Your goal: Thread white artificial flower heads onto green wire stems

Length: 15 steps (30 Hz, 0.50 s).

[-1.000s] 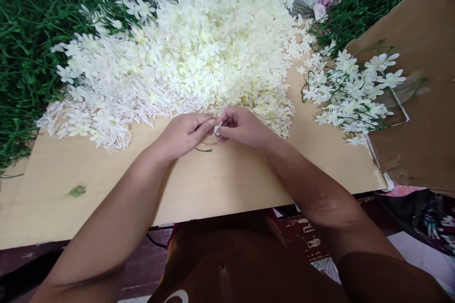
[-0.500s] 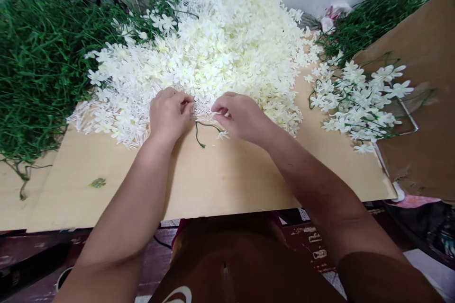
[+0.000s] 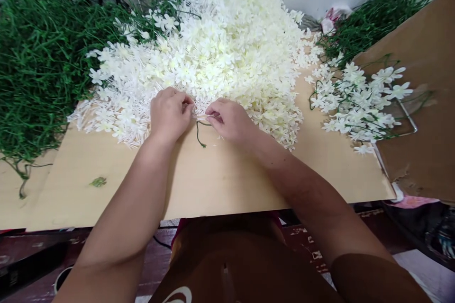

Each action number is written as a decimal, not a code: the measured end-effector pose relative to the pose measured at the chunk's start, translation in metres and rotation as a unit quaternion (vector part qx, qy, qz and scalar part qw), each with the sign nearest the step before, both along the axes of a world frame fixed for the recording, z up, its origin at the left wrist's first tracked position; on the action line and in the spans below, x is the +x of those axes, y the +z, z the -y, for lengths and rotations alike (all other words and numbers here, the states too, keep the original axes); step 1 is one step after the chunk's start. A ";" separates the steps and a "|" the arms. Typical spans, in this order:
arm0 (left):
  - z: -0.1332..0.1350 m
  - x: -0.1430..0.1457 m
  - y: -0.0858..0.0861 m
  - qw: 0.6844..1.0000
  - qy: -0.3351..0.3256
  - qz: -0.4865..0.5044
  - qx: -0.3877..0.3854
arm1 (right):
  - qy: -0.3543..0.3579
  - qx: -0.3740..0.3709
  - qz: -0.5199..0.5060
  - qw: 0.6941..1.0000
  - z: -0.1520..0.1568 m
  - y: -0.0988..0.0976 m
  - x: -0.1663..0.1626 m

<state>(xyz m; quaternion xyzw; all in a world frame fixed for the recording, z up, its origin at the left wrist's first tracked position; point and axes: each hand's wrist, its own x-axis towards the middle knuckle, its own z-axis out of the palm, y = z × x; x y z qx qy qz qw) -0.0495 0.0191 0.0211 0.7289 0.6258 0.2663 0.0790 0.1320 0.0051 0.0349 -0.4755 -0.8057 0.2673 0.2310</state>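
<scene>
White flowers (image 3: 227,52) are heaped over the tabletop (image 3: 220,175) in the upper centre of the frame. Near the heap's lower edge, at mid-frame, the left hand (image 3: 170,112) and right hand (image 3: 229,119) are held apart from each other. In each grip, thumb and fingertips are drawn close, but whether anything is clamped cannot be told. Between them, slightly lower, a green stem (image 3: 198,134) is seen, partly hidden by the right hand. A green pile (image 3: 46,57) is spread at upper left.

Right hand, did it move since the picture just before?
Yes, a little: the right hand has shifted left, toward the left hand, judged against the green scrap on the table.
</scene>
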 end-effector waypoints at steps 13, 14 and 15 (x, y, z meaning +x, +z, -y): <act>0.004 0.005 0.002 1.000 0.011 -0.021 0.016 | 0.025 0.031 -0.055 0.998 0.001 -0.007 0.009; 0.005 0.004 0.005 1.000 0.001 -0.018 0.025 | 0.023 0.041 -0.064 0.997 0.001 -0.008 0.010; 0.006 0.004 0.008 0.999 -0.008 -0.014 0.038 | 0.018 0.051 -0.077 0.996 0.001 -0.009 0.011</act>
